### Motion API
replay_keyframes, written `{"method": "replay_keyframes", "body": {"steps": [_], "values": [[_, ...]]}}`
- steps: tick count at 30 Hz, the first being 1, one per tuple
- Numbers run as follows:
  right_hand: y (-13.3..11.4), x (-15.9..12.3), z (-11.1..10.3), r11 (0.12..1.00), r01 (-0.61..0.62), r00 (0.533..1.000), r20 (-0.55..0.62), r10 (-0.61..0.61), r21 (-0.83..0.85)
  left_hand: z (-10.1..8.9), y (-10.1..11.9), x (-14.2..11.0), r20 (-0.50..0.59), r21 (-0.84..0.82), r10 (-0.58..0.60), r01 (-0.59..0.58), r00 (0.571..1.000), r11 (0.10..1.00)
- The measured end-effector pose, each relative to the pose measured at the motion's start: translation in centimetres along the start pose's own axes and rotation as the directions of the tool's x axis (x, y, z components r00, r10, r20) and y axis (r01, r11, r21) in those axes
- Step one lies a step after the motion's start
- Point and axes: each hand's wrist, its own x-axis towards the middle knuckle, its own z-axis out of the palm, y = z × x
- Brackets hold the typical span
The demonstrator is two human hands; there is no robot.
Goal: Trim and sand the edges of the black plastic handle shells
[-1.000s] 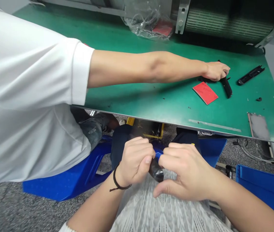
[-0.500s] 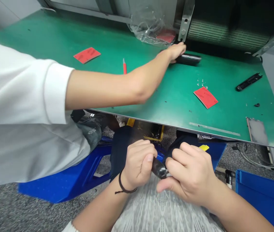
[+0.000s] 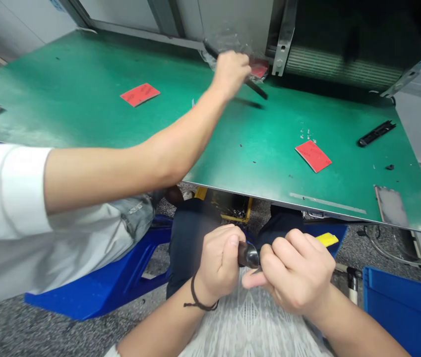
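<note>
My left hand (image 3: 222, 258) is closed around a glossy black plastic part (image 3: 249, 255), whose rounded end sticks out toward the right. My right hand (image 3: 295, 267) grips a yellow-handled knife (image 3: 327, 240); the handle's end shows above the knuckles. Most of the knife is hidden in the fist, and a thin blade edge shows faintly by the black part's end. The right thumb stretches under that end. Both hands are close together above my lap, in front of the table edge.
A co-worker's arm (image 3: 139, 161) reaches from the left across the green table (image 3: 270, 129), holding a long black part (image 3: 257, 89). Red sandpaper pieces (image 3: 313, 155) (image 3: 140, 94), a black plastic piece (image 3: 377, 133) and a grey plate (image 3: 392, 205) lie there. A blue bin (image 3: 403, 307) stands lower right.
The co-worker's hand has moved left and lifted the long black part off the table. My hands stay together; the black part has turned slightly and my right hand has shifted a little right.
</note>
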Motion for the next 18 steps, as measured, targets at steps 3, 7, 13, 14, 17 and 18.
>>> {"method": "replay_keyframes", "body": {"steps": [3, 7, 13, 14, 17, 18], "values": [[0.09, -0.29, 0.11, 0.996, -0.012, 1.000, -0.021, 0.014, 0.089, 0.27, 0.10, -0.13, -0.010, -0.026, -0.047, 0.047, 0.999, 0.999], [0.36, -0.73, -0.20, 0.794, -0.244, 0.969, 0.097, 0.229, 0.557, 0.16, -0.27, -0.01, -0.013, -0.027, -0.036, 0.035, 0.999, 0.999], [0.38, -0.32, -0.30, 0.353, -0.548, 0.832, 0.451, 0.323, 0.758, -0.24, -0.59, 0.27, 0.017, 0.074, 0.095, -0.096, 0.995, 0.993], [0.32, -0.15, -0.26, 0.346, -0.529, 0.845, 0.444, 0.300, 0.775, -0.30, -0.59, 0.30, 0.024, 0.094, 0.115, -0.117, 0.993, 0.989], [0.37, 0.05, -0.29, 0.361, -0.450, 0.881, 0.339, 0.330, 0.817, -0.56, -0.57, 0.44, 0.023, 0.153, 0.169, -0.171, 0.985, 0.973], [0.51, -0.03, -0.36, 0.348, -0.446, 0.870, 0.309, 0.383, 0.824, -0.68, -0.56, 0.49, 0.020, 0.164, 0.185, -0.186, 0.983, 0.969]]}}
